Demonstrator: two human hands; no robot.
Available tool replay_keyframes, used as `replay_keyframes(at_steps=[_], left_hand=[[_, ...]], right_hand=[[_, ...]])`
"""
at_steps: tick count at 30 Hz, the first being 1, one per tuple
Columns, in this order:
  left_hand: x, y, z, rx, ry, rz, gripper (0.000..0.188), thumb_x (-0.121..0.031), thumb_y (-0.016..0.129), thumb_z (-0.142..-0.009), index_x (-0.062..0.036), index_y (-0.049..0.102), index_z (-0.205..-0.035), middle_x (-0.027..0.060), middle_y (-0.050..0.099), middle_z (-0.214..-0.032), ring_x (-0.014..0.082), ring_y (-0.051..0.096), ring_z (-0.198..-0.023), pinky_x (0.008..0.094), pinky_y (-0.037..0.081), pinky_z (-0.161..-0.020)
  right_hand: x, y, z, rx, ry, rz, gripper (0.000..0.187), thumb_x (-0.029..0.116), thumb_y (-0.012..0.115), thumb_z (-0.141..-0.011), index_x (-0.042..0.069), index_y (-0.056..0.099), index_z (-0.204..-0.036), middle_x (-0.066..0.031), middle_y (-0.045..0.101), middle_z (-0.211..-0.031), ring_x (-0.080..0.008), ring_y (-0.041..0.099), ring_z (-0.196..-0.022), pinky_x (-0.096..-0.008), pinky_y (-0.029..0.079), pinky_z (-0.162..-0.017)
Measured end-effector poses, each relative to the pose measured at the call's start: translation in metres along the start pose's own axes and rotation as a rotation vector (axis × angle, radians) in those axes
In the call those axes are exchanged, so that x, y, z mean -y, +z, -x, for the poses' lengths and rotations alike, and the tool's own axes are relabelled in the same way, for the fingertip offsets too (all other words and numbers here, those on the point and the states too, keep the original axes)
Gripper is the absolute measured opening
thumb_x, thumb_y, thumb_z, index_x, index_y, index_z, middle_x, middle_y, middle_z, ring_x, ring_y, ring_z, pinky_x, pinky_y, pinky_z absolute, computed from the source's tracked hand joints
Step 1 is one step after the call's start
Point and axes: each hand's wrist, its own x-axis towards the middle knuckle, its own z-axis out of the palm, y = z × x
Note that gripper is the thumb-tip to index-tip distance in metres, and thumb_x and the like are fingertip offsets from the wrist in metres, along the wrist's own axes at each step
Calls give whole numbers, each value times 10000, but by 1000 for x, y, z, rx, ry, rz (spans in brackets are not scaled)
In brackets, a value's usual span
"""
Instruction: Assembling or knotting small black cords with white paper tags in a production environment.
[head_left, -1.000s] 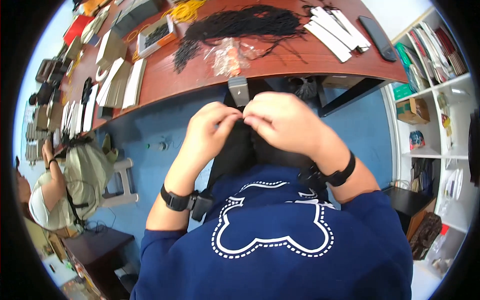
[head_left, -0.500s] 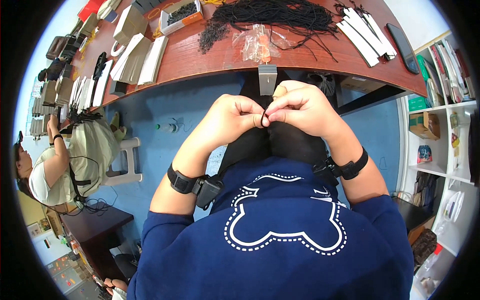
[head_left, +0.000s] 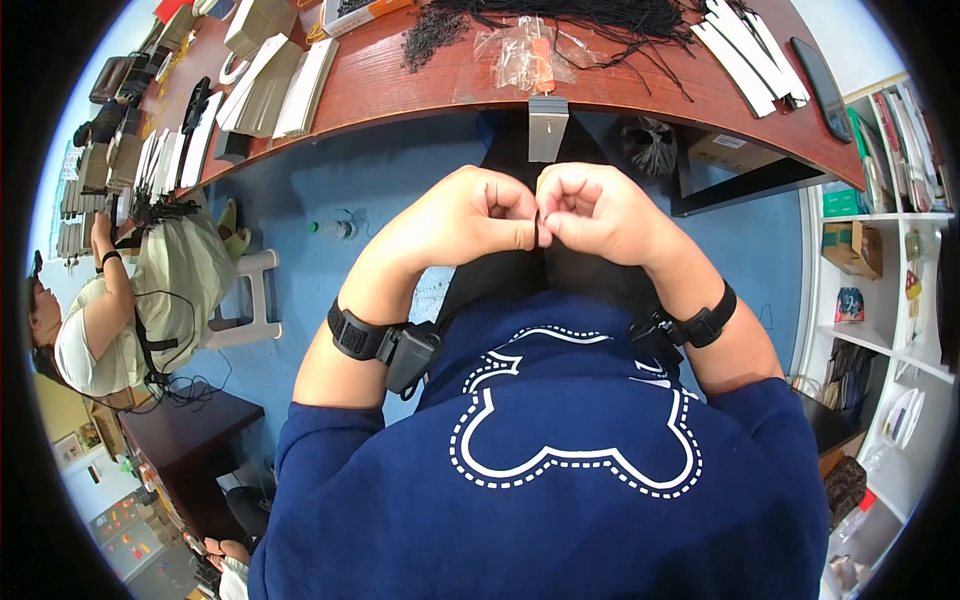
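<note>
Since the preceding frame, the fingers draw tighter together, and the gap between them and the worktop (head_left: 390, 88) edge looks wider, though the camera also shifts.

Head view: the left hand (head_left: 470, 215) holds thumb and forefinger pinched on a dark cord (head_left: 537, 222), which shows as a short, near-upright sliver between the two sets of fingertips. The right hand (head_left: 605, 220) meets it from the other side, its fingers curled inward and closed on the cord; the exact contact is hidden. Half a second ago the cord shows as a small curved loop; that curve is no longer visible. Judgement: the grip is being adjusted at close quarters, and handling of the cord appears unfinished.

Just beyond the fingers, a grey block (head_left: 548, 130) sits at the worktop edge. Farther past it lie clear plastic wrapping (head_left: 508, 62) and an orange item (head_left: 541, 65), with a bundle of black cords (head_left: 620, 18) behind. Well to the right of the fingers are white strips (head_left: 735, 60) and a phone (head_left: 822, 90); beyond and leftward, a scatter of small black pieces (head_left: 432, 42).
</note>
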Motion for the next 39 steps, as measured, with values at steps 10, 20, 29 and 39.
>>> replay_keyframes(at_steps=[10, 20, 29, 39], left_hand=[[-7, 12, -10, -508, 113, -331, 55, -54, 616, -748, -19, 576, -756, -22, 523, -670, 39, 471, -602, 195, 413, -561], [-3, 5, 1, -342, -70, 287, 91, -33, 640, -777, -19, 589, -852, -8, 591, -740, 42, 545, -675, 177, 439, -612], [2, 13, -3, -367, -47, 468, 88, -92, 604, -834, -18, 598, -882, 21, 618, -781, 72, 573, -691, 200, 468, -642], [1, 11, -2, -300, 27, 437, 102, -82, 600, -838, -15, 571, -909, -5, 590, -793, 63, 548, -708, 192, 450, -661]], right_hand=[[-12, 11, -15, -563, -164, -179, 47, 55, 595, -792, 39, 579, -834, 35, 468, -673, -43, 420, -548, -180, 338, -479], [20, 16, -2, -532, -378, 838, 78, 48, 645, -686, 51, 608, -755, -66, 522, -678, -195, 539, -583, -293, 431, -515], [21, 24, 1, -629, -405, 960, 53, 32, 623, -707, 60, 631, -750, -51, 515, -657, -178, 515, -542, -269, 415, -496], [13, 10, 1, -480, -80, 263, 131, 63, 630, -763, 19, 630, -887, 51, 514, -667, 4, 401, -566, -173, 352, -503]])
